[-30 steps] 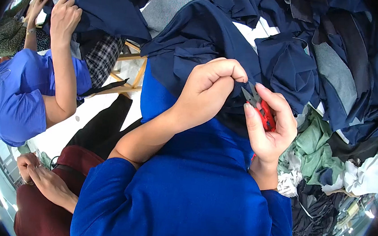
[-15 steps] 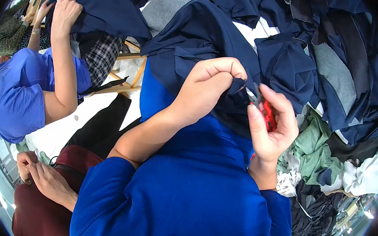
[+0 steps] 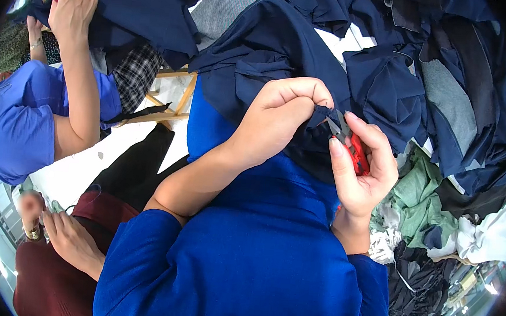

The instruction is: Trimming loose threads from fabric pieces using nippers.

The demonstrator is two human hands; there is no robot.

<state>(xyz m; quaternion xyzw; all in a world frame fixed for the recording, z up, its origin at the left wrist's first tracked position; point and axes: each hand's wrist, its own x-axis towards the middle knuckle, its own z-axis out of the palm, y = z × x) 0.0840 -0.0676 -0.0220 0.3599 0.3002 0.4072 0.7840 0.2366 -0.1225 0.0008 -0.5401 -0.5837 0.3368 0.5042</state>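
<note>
**Hands and arms: one pinching, one gripping**

Left hand [image 3: 280, 121]: raised at centre, fingers curled into a loose fist, thumb and forefinger tips pressed together in a pinch at the upper right of the hand. Wrist bent slightly; bare forearm runs down-left to a blue short sleeve.

Right hand [image 3: 363, 170]: just beside the left, palm turned toward it, fingers wrapped closed, thumb upright along the near side. Wrist straight; short stretch of bare forearm descends to the blue sleeve.
</note>
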